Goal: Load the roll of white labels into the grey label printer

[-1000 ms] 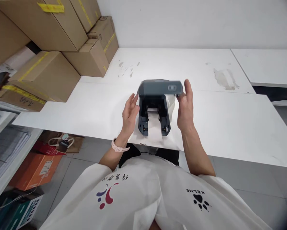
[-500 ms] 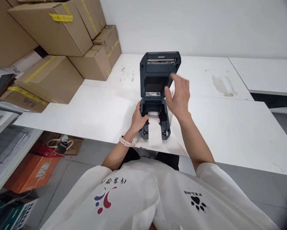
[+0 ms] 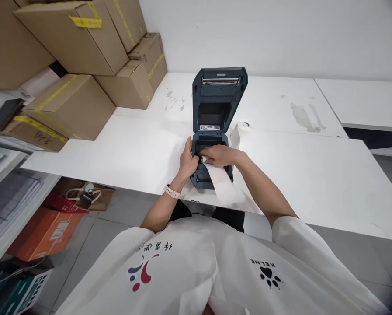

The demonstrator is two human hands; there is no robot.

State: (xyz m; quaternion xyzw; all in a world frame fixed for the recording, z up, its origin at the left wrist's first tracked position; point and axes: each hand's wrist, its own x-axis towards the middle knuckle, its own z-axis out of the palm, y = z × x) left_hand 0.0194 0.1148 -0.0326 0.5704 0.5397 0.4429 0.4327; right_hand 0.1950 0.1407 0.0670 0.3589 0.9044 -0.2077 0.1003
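A dark label printer [image 3: 212, 185] stands on the white table with its lid [image 3: 221, 96] raised. My left hand [image 3: 186, 162] grips the printer's left wall, fingers along the outside and thumb over the edge into the bay. Inside the bay, my right hand [image 3: 220, 155] is closed around a small roll of label paper [image 3: 204, 159], most of which the fingers cover. From the roll, a white paper strip [image 3: 221, 183] runs slanting over the printer's front right edge onto the table.
Cardboard boxes [image 3: 74, 107] with yellow tape are stacked at the left back. Behind the printer's right side lies a white item with a round blue mark [image 3: 243, 127]. The table's front edge [image 3: 143, 190] is close to my body. Shelves with papers [image 3: 12, 205] stand at left.
My right hand has moved down from beside the raised lid into the bay and taken hold of the paper roll. The paper strip now slants to the right. My left hand stays put.
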